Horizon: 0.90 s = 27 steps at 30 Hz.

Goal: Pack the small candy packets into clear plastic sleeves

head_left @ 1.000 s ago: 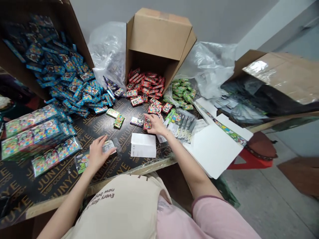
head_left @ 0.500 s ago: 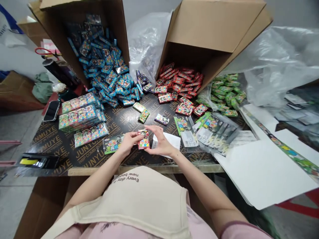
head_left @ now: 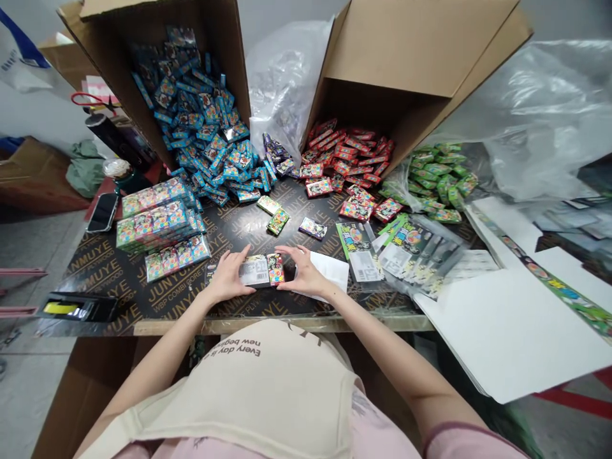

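My left hand (head_left: pixel 228 278) and my right hand (head_left: pixel 302 274) grip the two ends of a clear sleeve pack (head_left: pixel 261 270) that lies low over the dark table (head_left: pixel 157 294). A small red packet (head_left: pixel 276 268) sits at the sleeve's right end, by my right fingers. The fingers of both hands curl round the pack. Under my right hand lies a white paper slip (head_left: pixel 332 271). Just beyond stand loose packets: a green one (head_left: pixel 278 221) and a purple one (head_left: pixel 312 227).
A tipped carton spills blue packets (head_left: pixel 205 137) at the back left; another carton (head_left: pixel 411 57) spills red packets (head_left: pixel 347 159). Green packets (head_left: pixel 437 178) lie right, filled sleeves (head_left: pixel 157 226) left, empty printed sleeves (head_left: pixel 406 245) and white card (head_left: pixel 507 325) right. A phone (head_left: pixel 102 212) sits at the left edge.
My right hand picked up a red packet beyond the white slip and brought it in; both hands met near the table edge, and the packet now sits in the sleeve. The view shifted left.
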Tool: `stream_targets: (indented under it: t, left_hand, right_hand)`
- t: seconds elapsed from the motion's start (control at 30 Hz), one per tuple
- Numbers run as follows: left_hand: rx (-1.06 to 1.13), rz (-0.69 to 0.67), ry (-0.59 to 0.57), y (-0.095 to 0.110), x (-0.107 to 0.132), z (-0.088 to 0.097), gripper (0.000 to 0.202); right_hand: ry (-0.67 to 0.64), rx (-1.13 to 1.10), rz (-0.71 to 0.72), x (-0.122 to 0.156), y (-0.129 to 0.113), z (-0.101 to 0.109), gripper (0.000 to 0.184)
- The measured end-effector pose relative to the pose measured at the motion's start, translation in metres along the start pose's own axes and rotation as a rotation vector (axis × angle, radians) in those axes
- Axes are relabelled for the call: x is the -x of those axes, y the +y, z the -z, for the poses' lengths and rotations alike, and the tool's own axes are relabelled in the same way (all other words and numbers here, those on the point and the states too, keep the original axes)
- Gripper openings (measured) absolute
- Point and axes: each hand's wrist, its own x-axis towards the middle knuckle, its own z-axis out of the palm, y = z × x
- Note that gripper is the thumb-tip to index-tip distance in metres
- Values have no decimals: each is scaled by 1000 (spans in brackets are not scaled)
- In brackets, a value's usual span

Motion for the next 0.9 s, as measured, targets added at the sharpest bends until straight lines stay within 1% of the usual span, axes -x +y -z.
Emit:
stream_targets:
  t: [0.07, 0.13, 0.2, 0.23, 0.27, 0.3, 0.37, 0.4, 0.43, 0.47, 0.5, 0.57, 0.63, 0.73, 0.83, 0.9]
  left_hand:
    - [28, -32, -19, 5, 0, 3, 113]
    - [30, -27, 2, 10, 0, 5, 111]
    - [-11, -38, 73, 15, 2, 6, 108]
    - [-55, -66, 135, 18, 3, 7, 103]
    - [-118, -107, 223, 21, 5, 6, 95]
    - [-191, -156, 336, 24, 7, 6, 84]
    - [-333, -267, 604, 30, 12, 5, 61]
    - [-387, -317, 728, 32, 14, 5, 52]
    - [-424, -355, 830, 35, 16, 5, 47]
    - [-446, -380, 904, 36, 18, 5, 47]
    - [-460, -395, 946, 37, 20, 5, 49]
    - [-489, -397, 981, 37, 22, 5, 54]
    - [-533, -380, 984, 37, 25, 5, 55]
    - [-577, -341, 996, 36, 27, 4, 48]
    - [-546, -306, 1017, 36, 27, 1, 40]
    - [-509, -266, 979, 34, 26, -1, 37]
  right_hand:
    - [-44, -77, 11, -3, -1, 2, 91]
    - [-47, -92, 16, -6, -2, 5, 91]
    - [-28, -67, 51, -8, -3, 9, 89]
    - [-8, -48, 81, -8, -6, 10, 89]
    - [24, -25, 119, -8, -9, 12, 88]
    - [70, -3, 162, -7, -14, 13, 85]
    - [207, 30, 260, -5, -27, 16, 79]
    - [283, 41, 312, -3, -34, 17, 78]
    - [353, 50, 366, -2, -41, 19, 77]
    - [408, 60, 411, -1, -48, 20, 77]
    - [444, 76, 443, 1, -53, 21, 77]
    - [473, 115, 470, 3, -62, 22, 72]
    - [491, 145, 484, 5, -67, 22, 68]
    - [546, 147, 529, 6, -68, 19, 68]
    - [612, 164, 546, 8, -65, 16, 68]
    - [656, 221, 540, 9, -62, 13, 67]
